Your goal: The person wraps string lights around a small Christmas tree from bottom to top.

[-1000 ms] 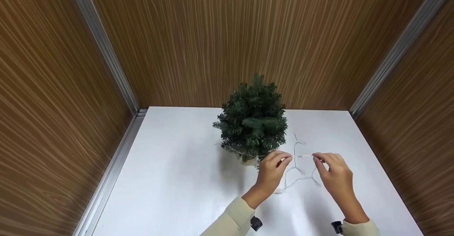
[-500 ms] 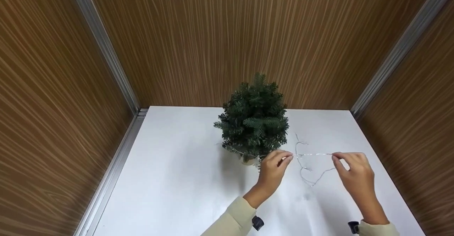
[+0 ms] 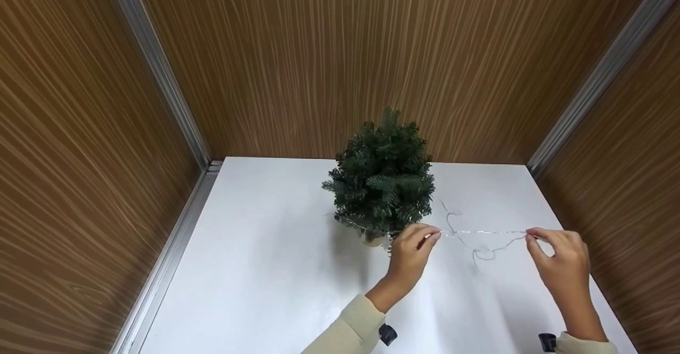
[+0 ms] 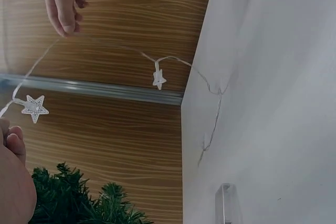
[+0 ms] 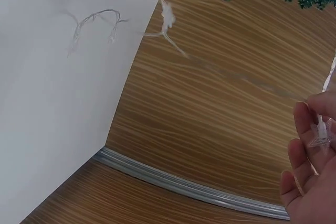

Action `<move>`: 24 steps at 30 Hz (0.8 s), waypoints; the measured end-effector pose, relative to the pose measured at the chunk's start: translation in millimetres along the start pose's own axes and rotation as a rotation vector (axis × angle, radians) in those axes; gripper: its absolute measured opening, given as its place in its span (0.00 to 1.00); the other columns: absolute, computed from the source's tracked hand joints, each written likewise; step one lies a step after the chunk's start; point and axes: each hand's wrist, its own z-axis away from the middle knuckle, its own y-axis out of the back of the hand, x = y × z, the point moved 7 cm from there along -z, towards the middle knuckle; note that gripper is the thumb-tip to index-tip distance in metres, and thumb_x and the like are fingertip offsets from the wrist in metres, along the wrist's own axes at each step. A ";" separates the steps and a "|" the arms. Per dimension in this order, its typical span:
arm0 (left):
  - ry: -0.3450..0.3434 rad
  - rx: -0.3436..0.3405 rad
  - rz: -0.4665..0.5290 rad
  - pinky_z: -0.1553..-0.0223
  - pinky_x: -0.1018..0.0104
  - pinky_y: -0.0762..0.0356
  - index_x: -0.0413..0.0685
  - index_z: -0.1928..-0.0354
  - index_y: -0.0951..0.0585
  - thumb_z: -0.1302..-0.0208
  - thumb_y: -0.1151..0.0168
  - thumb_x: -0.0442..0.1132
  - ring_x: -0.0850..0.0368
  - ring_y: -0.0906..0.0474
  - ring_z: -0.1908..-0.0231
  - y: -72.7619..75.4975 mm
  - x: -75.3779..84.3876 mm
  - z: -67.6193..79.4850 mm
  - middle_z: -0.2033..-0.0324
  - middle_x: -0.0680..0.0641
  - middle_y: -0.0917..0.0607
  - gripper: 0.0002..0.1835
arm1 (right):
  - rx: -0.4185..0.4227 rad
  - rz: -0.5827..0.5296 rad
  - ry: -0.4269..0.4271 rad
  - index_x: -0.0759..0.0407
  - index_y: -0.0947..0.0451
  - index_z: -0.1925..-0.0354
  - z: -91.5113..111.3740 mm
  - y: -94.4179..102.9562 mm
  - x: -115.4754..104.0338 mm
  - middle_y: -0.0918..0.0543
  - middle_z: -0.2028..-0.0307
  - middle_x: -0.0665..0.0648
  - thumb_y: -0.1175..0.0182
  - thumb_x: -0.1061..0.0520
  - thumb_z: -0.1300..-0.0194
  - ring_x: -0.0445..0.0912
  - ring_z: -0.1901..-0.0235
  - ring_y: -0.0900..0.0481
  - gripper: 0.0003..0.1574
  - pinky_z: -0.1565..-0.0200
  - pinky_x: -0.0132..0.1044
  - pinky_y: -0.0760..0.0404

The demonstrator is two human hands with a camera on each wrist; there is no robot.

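Observation:
A small artificial Christmas tree (image 3: pixel 385 178) stands upright on the white table. Around its lower front runs a string of star lights (image 3: pixel 483 232) on thin clear wire. Just right of the tree base, my left hand (image 3: pixel 406 261) pinches the wire between thumb and fingertips. Farther right, my right hand (image 3: pixel 566 261) pinches it too, and the stretch between the hands is nearly straight. In the left wrist view a clear star (image 4: pixel 34 108) hangs beside the left fingers. Another star (image 5: pixel 321 134) lies against the right palm in the right wrist view. Loose wire trails below the right hand onto the table.
Wood-grain panels (image 3: pixel 319 67) close in the back and both sides of the white table (image 3: pixel 239 269), with metal strips (image 3: pixel 159 67) at the corners. A clear plastic piece (image 4: pixel 227 203) shows at the bottom of the left wrist view.
My right hand has moved rightward, lengthening the straight stretch of wire between the hands. The loose wire on the table has been drawn along and shifted right. My left hand has stayed nearly still.

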 end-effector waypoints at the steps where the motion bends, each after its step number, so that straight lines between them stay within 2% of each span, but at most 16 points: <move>1: 0.002 -0.001 -0.001 0.61 0.82 0.23 0.44 0.59 0.12 0.29 0.36 0.40 0.63 0.18 0.62 -0.2 0.7 0.1 0.61 0.50 0.14 0.08 | -0.003 -0.004 -0.012 0.69 0.14 0.64 0.3 0.7 1.9 0.14 0.67 0.68 0.29 0.75 0.49 0.38 0.56 0.30 0.12 0.53 0.31 0.42; 3: 0.008 -0.008 0.009 0.63 0.83 0.23 0.44 0.58 0.13 0.29 0.37 0.39 0.64 0.18 0.64 -0.8 2.2 0.1 0.61 0.49 0.15 0.08 | -0.013 -0.024 -0.057 0.68 0.13 0.63 1.3 2.4 6.3 0.13 0.66 0.64 0.29 0.75 0.49 0.29 0.54 0.33 0.12 0.53 0.34 0.42; 5: 0.003 -0.014 0.005 0.64 0.84 0.24 0.44 0.58 0.13 0.28 0.38 0.39 0.65 0.19 0.65 -1.4 4.3 -0.2 0.60 0.49 0.16 0.08 | -0.023 -0.061 -0.124 0.68 0.13 0.63 1.9 4.4 12.0 0.13 0.66 0.51 0.29 0.74 0.48 0.22 0.52 0.38 0.12 0.53 0.35 0.42; 8: -0.015 -0.017 -0.027 0.63 0.86 0.24 0.44 0.58 0.13 0.28 0.38 0.39 0.66 0.19 0.64 -1.8 8.3 -1.5 0.61 0.50 0.16 0.08 | -0.049 -0.124 -0.268 0.66 0.13 0.61 4.8 6.9 22.6 0.19 0.63 0.33 0.30 0.70 0.43 0.22 0.52 0.35 0.09 0.52 0.35 0.43; 10: -0.027 -0.012 -0.054 0.63 0.87 0.24 0.45 0.58 0.13 0.28 0.38 0.40 0.66 0.19 0.64 -1.7 10.2 -2.6 0.61 0.50 0.16 0.08 | -0.078 -0.148 -0.367 0.65 0.13 0.59 6.5 7.8 27.9 0.24 0.61 0.26 0.31 0.66 0.39 0.24 0.51 0.34 0.08 0.50 0.34 0.42; 14: -0.033 -0.001 -0.066 0.65 0.87 0.25 0.45 0.58 0.13 0.28 0.38 0.40 0.66 0.20 0.66 -1.9 12.0 -4.5 0.61 0.50 0.16 0.08 | -0.111 -0.200 -0.515 0.62 0.14 0.54 7.6 10.9 32.6 0.20 0.60 0.30 0.33 0.61 0.34 0.27 0.50 0.29 0.11 0.46 0.30 0.38; 18: -0.037 0.007 -0.075 0.65 0.87 0.26 0.45 0.58 0.13 0.28 0.38 0.39 0.66 0.21 0.67 -1.8 13.3 -4.9 0.61 0.50 0.16 0.07 | -0.079 -0.281 -0.558 0.68 0.16 0.53 6.1 15.3 34.9 0.16 0.64 0.35 0.32 0.63 0.35 0.31 0.53 0.23 0.13 0.46 0.21 0.32; 22: -0.037 0.006 -0.085 0.64 0.87 0.26 0.45 0.58 0.13 0.28 0.38 0.39 0.66 0.20 0.66 -2.2 13.4 -3.5 0.61 0.50 0.16 0.07 | -0.066 -0.263 -0.563 0.69 0.17 0.55 7.9 17.4 37.9 0.19 0.63 0.34 0.32 0.64 0.36 0.30 0.55 0.23 0.12 0.50 0.14 0.30; 24: -0.037 0.001 -0.090 0.65 0.88 0.26 0.45 0.58 0.14 0.28 0.38 0.39 0.66 0.20 0.66 -2.8 13.1 -2.9 0.61 0.50 0.16 0.07 | -0.054 -0.233 -0.498 0.68 0.15 0.56 6.8 19.1 36.3 0.21 0.63 0.33 0.32 0.66 0.37 0.29 0.54 0.26 0.10 0.50 0.13 0.32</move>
